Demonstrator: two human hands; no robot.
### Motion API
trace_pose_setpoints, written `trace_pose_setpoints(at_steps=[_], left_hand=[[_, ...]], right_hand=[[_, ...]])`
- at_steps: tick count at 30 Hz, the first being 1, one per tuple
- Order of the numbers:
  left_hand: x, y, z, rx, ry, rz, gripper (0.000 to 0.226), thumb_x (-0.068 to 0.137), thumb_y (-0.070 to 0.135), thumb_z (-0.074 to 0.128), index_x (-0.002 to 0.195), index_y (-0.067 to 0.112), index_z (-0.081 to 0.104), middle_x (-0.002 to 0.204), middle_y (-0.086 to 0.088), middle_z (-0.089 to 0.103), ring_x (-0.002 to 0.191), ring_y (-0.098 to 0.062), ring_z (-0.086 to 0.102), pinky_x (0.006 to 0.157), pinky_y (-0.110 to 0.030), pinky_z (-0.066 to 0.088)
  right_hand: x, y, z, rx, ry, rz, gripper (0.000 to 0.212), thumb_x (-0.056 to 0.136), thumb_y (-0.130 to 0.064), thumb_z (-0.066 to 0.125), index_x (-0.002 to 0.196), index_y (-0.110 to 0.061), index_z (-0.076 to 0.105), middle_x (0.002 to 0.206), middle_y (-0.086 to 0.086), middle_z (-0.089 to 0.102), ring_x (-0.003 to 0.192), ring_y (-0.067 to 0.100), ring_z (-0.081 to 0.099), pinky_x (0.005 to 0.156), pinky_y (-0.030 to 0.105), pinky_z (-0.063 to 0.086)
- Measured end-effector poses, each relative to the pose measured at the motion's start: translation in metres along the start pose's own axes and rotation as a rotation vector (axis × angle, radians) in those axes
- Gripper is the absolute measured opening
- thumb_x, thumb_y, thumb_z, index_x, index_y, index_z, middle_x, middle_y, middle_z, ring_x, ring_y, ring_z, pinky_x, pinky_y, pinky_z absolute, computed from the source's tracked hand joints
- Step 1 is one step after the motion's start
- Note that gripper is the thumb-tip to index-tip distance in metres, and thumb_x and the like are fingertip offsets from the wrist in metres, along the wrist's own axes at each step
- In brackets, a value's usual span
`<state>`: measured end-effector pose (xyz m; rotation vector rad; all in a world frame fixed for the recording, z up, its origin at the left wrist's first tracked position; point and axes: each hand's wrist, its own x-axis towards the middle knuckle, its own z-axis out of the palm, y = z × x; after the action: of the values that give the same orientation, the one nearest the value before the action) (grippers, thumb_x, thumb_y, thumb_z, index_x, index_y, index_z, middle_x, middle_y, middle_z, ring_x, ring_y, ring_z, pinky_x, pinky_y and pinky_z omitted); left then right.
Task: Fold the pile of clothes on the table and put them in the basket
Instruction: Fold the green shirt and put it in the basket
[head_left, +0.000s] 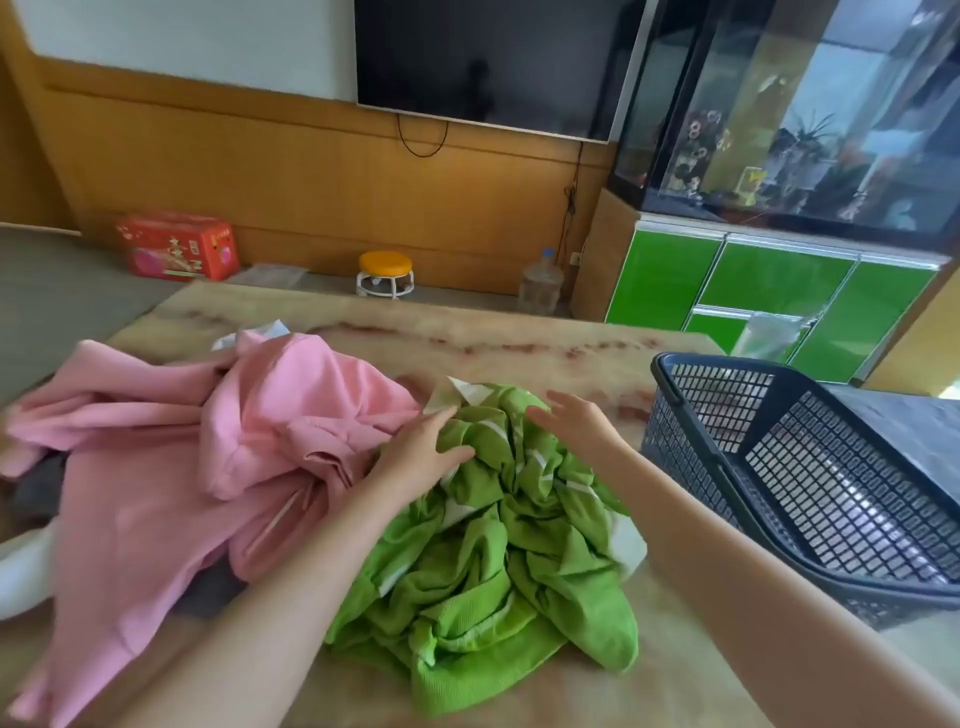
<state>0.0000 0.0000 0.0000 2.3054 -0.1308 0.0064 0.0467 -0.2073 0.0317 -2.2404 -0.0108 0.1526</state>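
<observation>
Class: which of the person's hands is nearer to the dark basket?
Right. The right hand is over the green garment, just left of the basket; the left hand rests on that garment farther left, beside the pink garment.

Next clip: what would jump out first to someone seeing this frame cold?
A crumpled green garment sits centre on the table, the left hand resting on it and the right hand spread open over it. A pink garment sprawls unfolded to its left; a dark mesh basket stands at the right, no clothes visible inside.
</observation>
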Motion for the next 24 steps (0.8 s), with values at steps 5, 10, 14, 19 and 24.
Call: trace_pose_setpoints(at_steps=[5,10,14,19,24], left_hand=[[0.007,-0.009,0.015,0.093,-0.009,0.018,0.036,0.083,0.04,0.066,0.116,0.024,0.064,0.119,0.003,0.064,0.109,-0.014,0.058,0.092,-0.03,0.045],[-0.006,-0.023,-0.004,0.161,-0.226,0.046,0.034,0.082,0.053,0.06,0.071,0.022,0.07,0.067,0.009,0.062,0.071,-0.012,0.06,0.071,-0.03,0.045],[-0.005,-0.023,-0.022,0.008,-0.224,-0.064,0.049,0.083,0.063,0.041,0.073,0.027,0.072,0.085,0.007,0.072,0.085,-0.007,0.064,0.089,-0.024,0.045],[0.01,-0.012,-0.005,0.105,-0.126,-0.078,0.06,0.085,0.067,0.04,0.134,0.032,0.037,0.092,-0.011,0.067,0.074,-0.018,0.06,0.081,-0.038,0.05],[0.026,-0.02,0.002,0.11,-0.174,-0.153,0.088,0.074,0.081,0.035,0.148,0.042,0.007,0.145,-0.002,0.042,0.115,-0.02,0.055,0.102,-0.038,0.041]], right_hand=[[0.024,0.001,0.02,-0.08,0.006,0.002,0.06,0.086,-0.038,0.066,0.138,-0.016,0.046,0.12,0.008,0.061,0.104,0.022,0.059,0.081,0.025,0.044],[0.024,0.027,0.004,-0.488,-0.104,0.041,0.027,0.08,-0.019,0.071,0.106,-0.014,0.07,0.086,0.007,0.064,0.078,0.022,0.06,0.066,0.024,0.041],[0.019,0.038,-0.025,-0.61,-0.171,0.021,0.022,0.083,-0.023,0.068,0.102,-0.012,0.071,0.09,0.008,0.065,0.081,0.024,0.06,0.067,0.025,0.043],[0.04,-0.001,-0.02,-0.46,-0.113,0.052,0.087,0.079,-0.072,0.047,0.148,-0.027,0.023,0.125,0.007,0.058,0.072,0.021,0.067,0.057,0.029,0.053],[0.075,-0.029,0.013,-0.722,-0.302,-0.014,0.093,0.071,-0.087,0.028,0.148,-0.034,0.022,0.151,-0.002,0.033,0.115,0.026,0.056,0.086,0.037,0.05]])
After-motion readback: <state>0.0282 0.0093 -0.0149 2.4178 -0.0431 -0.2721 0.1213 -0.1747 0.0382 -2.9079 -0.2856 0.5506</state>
